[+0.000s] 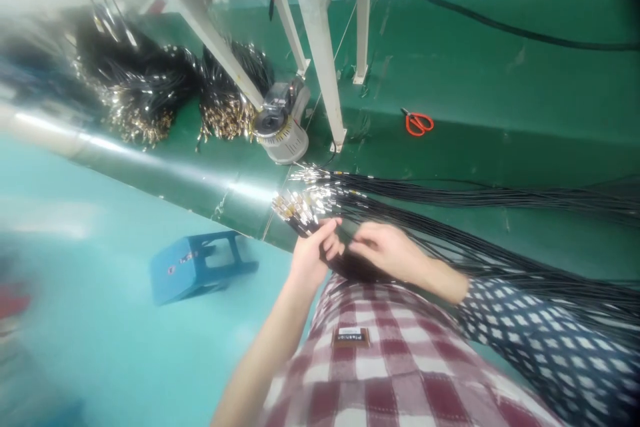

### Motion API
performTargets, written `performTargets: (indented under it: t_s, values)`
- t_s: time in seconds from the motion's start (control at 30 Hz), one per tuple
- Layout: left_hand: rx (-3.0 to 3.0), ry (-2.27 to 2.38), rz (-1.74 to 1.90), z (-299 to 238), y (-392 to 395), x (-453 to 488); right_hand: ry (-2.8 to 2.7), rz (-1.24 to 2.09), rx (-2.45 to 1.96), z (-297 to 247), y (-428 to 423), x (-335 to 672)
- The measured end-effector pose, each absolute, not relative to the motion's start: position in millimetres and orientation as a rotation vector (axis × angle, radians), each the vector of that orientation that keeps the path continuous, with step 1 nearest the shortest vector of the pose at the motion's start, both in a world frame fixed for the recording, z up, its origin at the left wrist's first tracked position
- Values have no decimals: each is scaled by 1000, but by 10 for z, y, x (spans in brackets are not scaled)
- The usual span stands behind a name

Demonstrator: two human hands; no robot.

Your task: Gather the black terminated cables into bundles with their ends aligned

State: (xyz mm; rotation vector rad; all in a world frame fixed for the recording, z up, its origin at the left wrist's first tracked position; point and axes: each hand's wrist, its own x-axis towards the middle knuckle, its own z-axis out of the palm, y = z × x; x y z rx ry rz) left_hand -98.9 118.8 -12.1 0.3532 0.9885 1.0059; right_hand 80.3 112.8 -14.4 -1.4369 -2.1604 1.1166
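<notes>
A long bundle of thin black cables (450,213) with gold and silver connector tips (300,203) lies across the green table (475,80) toward me. My left hand (310,257) is closed around the bundle just behind the tips. My right hand (387,250) rests on the same bundle beside it, fingers curled and pinching at the cables. Both hands sit at the table's near edge, above my checked red-and-white lap.
More bundles of black cables with gold tips (150,100) lie at the far left of the table. A small round machine (283,127) stands by white frame legs (325,60). Orange-handled scissors (417,123) lie beyond. A blue foot pedal (200,267) sits on the teal floor.
</notes>
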Motion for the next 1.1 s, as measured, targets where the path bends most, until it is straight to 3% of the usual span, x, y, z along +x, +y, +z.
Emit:
performTargets:
  t_s: [0.2,0.4,0.57,0.77,0.97,1.1]
  values:
    - [265,948,1011,-166,1142,-1022,-2428,1184,-1740,-322,850,1624]
    - [280,922,1040,-115,1114,-1055,-2113,1371,-1436,-214,1210,1029]
    - [377,855,1023,-160,1041,-1120,-2252,1013,-1815,-731,1635,779]
    - [271,902,1095,-228,997,-1086,-2368,930,-1825,-1124,1689,718]
    - [230,949,1102,-239,1048,-1058,-2265,1020,-1730,-933,1508,825]
    - [233,983,1094,-233,1116,-1036,-1975,1352,-1491,-669,1235,1004]
